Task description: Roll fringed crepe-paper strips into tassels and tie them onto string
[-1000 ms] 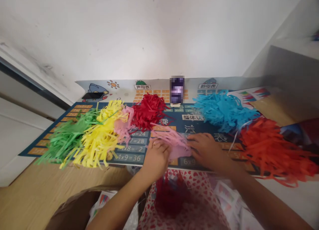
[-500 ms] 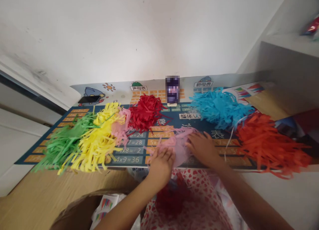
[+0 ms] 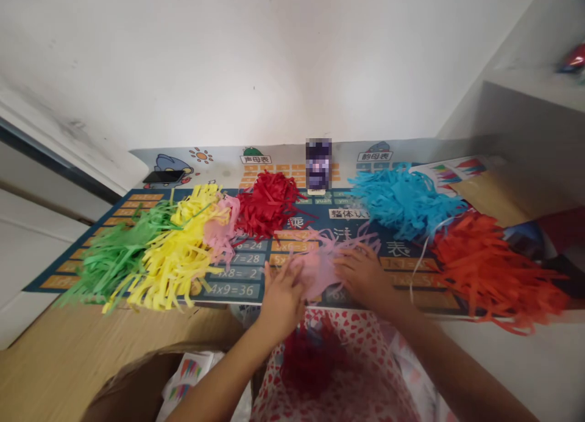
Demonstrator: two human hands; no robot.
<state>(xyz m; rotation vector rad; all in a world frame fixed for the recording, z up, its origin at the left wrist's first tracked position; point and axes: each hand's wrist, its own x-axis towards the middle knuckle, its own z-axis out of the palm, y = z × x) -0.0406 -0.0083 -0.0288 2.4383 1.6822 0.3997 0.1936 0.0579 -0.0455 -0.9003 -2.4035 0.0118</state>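
Between my hands a pink fringed tissue paper piece (image 3: 320, 270) lies on the printed mat (image 3: 247, 288), its strips spread to the back and sides. My left hand (image 3: 286, 291) rests on its left edge with the fingers apart. On its right side lies my right hand (image 3: 363, 274), fingers stretched out over the strips. Both hands touch the paper from above. A dark red paper bunch (image 3: 269, 204) sits behind my left hand. To the right of my right hand is an orange-red bunch (image 3: 496, 273), with a white string (image 3: 420, 263) beside it.
Green (image 3: 123, 251) and yellow (image 3: 176, 251) paper bunches lie at left, with a second pink bunch (image 3: 222, 230) against the yellow. A blue bunch (image 3: 404, 200) is at back right. A phone (image 3: 163, 177) lies far left; a blurred upright screen (image 3: 318, 165) stands by the wall.
My left hand has moved slightly left and spread its fingers. The pink paper's strips have fanned out further to the right and back. The camera view has shifted slightly.
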